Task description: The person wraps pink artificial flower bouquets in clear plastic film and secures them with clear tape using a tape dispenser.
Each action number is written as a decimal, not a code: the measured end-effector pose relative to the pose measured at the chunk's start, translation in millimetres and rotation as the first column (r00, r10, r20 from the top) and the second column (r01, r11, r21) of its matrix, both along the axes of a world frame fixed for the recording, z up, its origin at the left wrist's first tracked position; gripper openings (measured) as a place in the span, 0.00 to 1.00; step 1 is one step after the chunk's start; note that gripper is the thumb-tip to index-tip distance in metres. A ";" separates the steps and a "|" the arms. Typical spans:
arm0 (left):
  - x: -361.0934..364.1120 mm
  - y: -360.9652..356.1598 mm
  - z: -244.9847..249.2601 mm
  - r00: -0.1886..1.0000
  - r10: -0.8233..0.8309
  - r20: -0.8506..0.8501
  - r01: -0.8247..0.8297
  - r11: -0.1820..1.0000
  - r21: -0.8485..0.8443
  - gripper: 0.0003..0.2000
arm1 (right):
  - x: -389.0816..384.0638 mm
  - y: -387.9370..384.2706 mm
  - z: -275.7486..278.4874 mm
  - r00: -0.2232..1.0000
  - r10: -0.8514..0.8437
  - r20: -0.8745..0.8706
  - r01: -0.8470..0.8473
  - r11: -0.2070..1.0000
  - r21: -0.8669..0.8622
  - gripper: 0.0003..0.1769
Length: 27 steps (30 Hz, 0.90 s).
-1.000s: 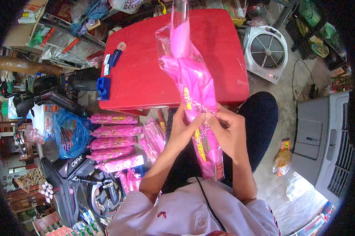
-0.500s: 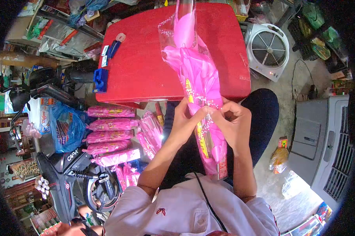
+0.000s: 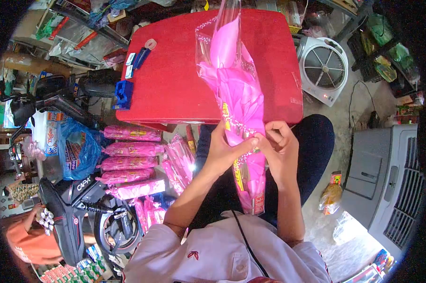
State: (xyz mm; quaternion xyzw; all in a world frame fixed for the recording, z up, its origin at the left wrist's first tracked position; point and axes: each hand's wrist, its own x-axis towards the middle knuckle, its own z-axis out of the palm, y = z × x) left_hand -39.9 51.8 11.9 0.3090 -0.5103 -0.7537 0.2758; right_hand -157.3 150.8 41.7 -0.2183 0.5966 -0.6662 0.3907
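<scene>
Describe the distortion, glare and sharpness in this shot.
Head view: fisheye, with black corners and the red table's edges bowed; daylight brightens the floor at lower right; the clear wrap on the pink bundle shines near its top; the left hand and right hand, pinching the bundle, look sharp.

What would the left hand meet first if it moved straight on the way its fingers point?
The pink wrapped bundle, which the left hand is pinching. Just beyond it is the right hand, gripping the same spot, though depth is hard to judge.

Head-worn camera looks steeply down, close over the hands [image 3: 222, 153].
</scene>
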 end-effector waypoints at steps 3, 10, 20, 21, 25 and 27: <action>-1.2 -2.4 3.9 1.000 0.002 0.026 0.000 0.998 -0.066 0.28 | 0.3 1.3 -6.6 0.999 0.022 0.032 -0.021 0.999 -0.038 0.12; 1.1 -19.5 11.0 0.994 -0.107 0.023 0.110 0.979 -0.172 0.36 | -2.9 8.3 -9.2 0.991 0.093 0.095 -0.082 0.990 -0.110 0.10; 33.9 -53.5 32.7 0.908 -0.271 0.319 0.412 0.713 -0.567 0.48 | -93.3 33.4 67.1 0.765 -0.332 -0.552 0.165 0.929 -0.330 0.30; 39.7 -55.0 39.5 0.881 -0.284 0.378 0.463 0.687 -0.561 0.49 | -111.2 35.6 79.1 0.688 -0.445 -0.574 0.187 0.872 -0.452 0.39; 53.9 -56.0 48.9 0.822 -0.325 0.469 0.556 0.640 -0.531 0.49 | -169.6 61.4 89.9 0.690 0.113 -0.715 -0.207 0.977 -0.045 0.45; 58.9 -58.6 48.8 0.811 -0.338 0.477 0.574 0.620 -0.535 0.49 | -187.3 67.1 68.8 0.707 0.213 -0.674 -0.305 0.952 -0.019 0.33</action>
